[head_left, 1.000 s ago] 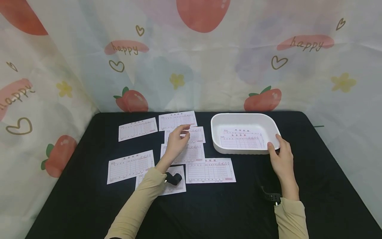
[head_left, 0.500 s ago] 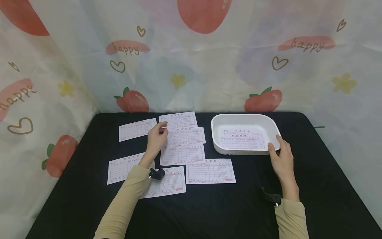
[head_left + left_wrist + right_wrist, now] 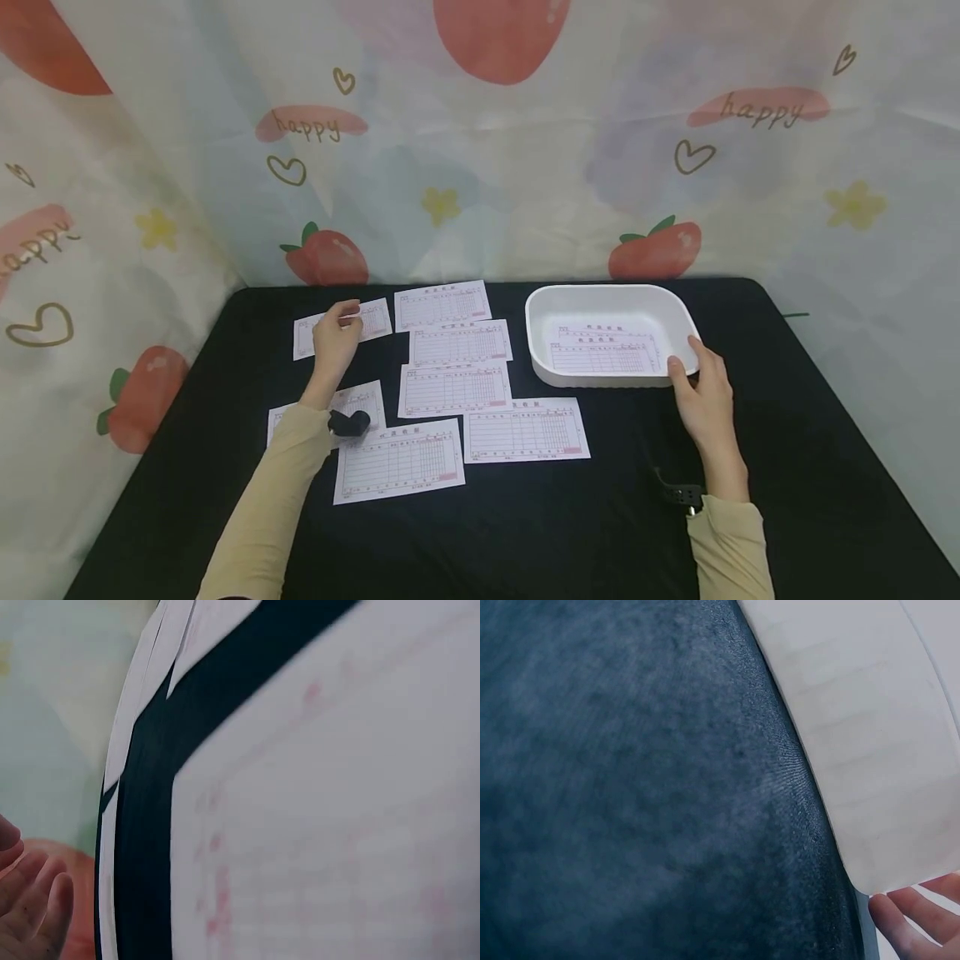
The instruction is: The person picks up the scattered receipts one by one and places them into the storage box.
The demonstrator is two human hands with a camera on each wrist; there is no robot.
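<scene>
My left hand [image 3: 335, 337] hovers over the back-left receipt slip [image 3: 377, 318], partly covering it. Its fingers are loosely bent, and no paper shows between them; the left wrist view has the fingers [image 3: 56, 911] at its lower left edge. At the right, my right hand [image 3: 705, 404] grips the near right corner of a white plastic tray [image 3: 592, 380], thumb on the rim and fingers along the side. In the right wrist view, fingertips [image 3: 896, 922] touch the tray's outer wall [image 3: 870, 750]. Two overlapping receipt slips [image 3: 603, 357] lie inside the tray.
Several other printed slips lie on the black cloth [image 3: 525, 533], including a far one [image 3: 441, 305], a middle one [image 3: 454, 389], a front-right one [image 3: 527, 431] and a front one [image 3: 400, 461]. Some overlap. A patterned curtain [image 3: 510, 175] stands behind the table.
My left hand has moved left from above the middle slips to the back-left slip, uncovering the front and middle ones. The right hand and the tray have stayed in place.
</scene>
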